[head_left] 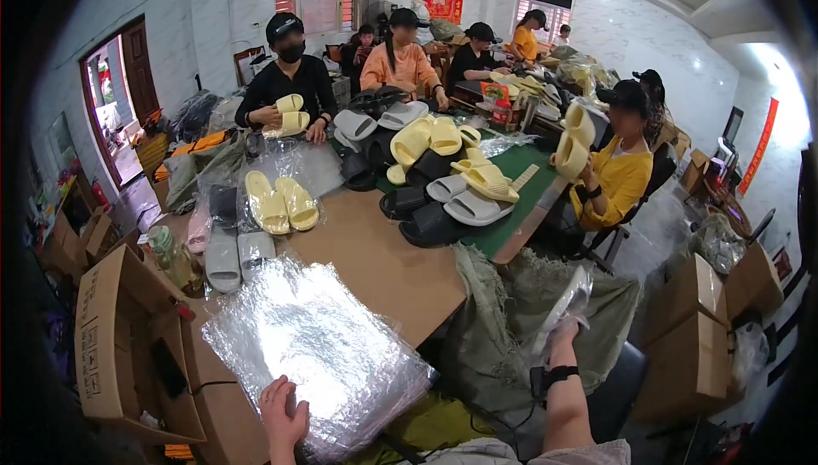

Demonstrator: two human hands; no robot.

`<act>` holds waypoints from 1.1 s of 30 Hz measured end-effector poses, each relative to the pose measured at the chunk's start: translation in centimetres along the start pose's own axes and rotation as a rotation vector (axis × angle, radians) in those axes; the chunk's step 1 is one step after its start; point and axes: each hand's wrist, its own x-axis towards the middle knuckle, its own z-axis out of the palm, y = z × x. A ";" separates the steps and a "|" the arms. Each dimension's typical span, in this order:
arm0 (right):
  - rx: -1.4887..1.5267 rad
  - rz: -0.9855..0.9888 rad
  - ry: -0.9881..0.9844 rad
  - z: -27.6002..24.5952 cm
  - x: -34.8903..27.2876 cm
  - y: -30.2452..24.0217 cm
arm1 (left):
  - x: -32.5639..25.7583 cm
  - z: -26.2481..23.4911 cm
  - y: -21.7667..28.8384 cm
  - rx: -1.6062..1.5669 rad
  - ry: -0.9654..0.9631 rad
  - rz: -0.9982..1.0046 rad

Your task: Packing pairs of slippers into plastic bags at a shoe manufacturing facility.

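Note:
My left hand (pixel 283 414) lies on the near left edge of a shiny stack of clear plastic bags (pixel 319 337), its fingers stretched out. Out to the right, my right hand (pixel 564 330) grips a pale slipper in a clear bag (pixel 566 301), held above a grey-green woven sack (pixel 511 294). A dark band circles my right wrist. Beyond the stack, bagged yellow slippers (pixel 283 202) and bagged grey slippers (pixel 223 259) lie on the brown table (pixel 383 252).
Yellow, grey and black slippers form a heap (pixel 443 167) on the table's green part. An open carton (pixel 128 346) stands at the left, closed cartons (pixel 682 337) at the right. Several people sit round the table; one in yellow (pixel 618 175) and one in black (pixel 290 81) hold yellow slippers.

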 end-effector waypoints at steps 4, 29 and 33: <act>0.399 1.351 0.173 3.3 -1.5 -7.6 | -2.8 -2.4 0.8 0.138 0.056 -0.045; 0.198 0.151 -0.555 23.9 17.4 -30.1 | -1.7 -2.0 1.7 0.108 0.068 -0.038; 0.162 0.122 -0.615 24.8 16.4 -31.9 | -2.1 -2.3 2.1 0.152 0.065 -0.047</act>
